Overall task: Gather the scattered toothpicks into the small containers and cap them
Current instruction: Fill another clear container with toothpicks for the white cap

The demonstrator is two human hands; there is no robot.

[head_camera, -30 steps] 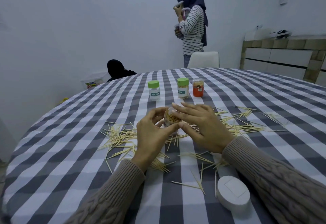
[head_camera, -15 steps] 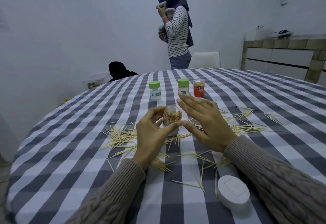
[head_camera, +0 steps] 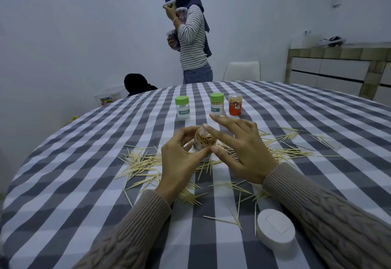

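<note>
My left hand [head_camera: 179, 160] grips a small clear container [head_camera: 205, 141] tilted toward me, its open mouth showing toothpick ends packed inside. My right hand [head_camera: 239, 148] is beside it with fingers spread and straight; its thumb tip touches the container's lower rim and a fingertip rests at its top edge. Scattered toothpicks [head_camera: 143, 163] lie on the checked tablecloth [head_camera: 84, 184] around both hands, with more toothpicks [head_camera: 292, 152] to the right. Two green-capped containers [head_camera: 182, 108] [head_camera: 217, 103] and a red-labelled container [head_camera: 235, 104] stand upright behind my hands. A white oval cap [head_camera: 276, 231] lies near my right sleeve.
A person in a striped top [head_camera: 191, 36] stands beyond the table holding containers. A white chair [head_camera: 242, 71] is at the far edge, and a sideboard [head_camera: 338, 67] stands at the right. A dark shape [head_camera: 136, 83] shows behind the table's left edge.
My right hand has lifted off the container's mouth and spread its fingers, uncovering the toothpick ends. The left hand keeps its grip. The standing person has moved left.
</note>
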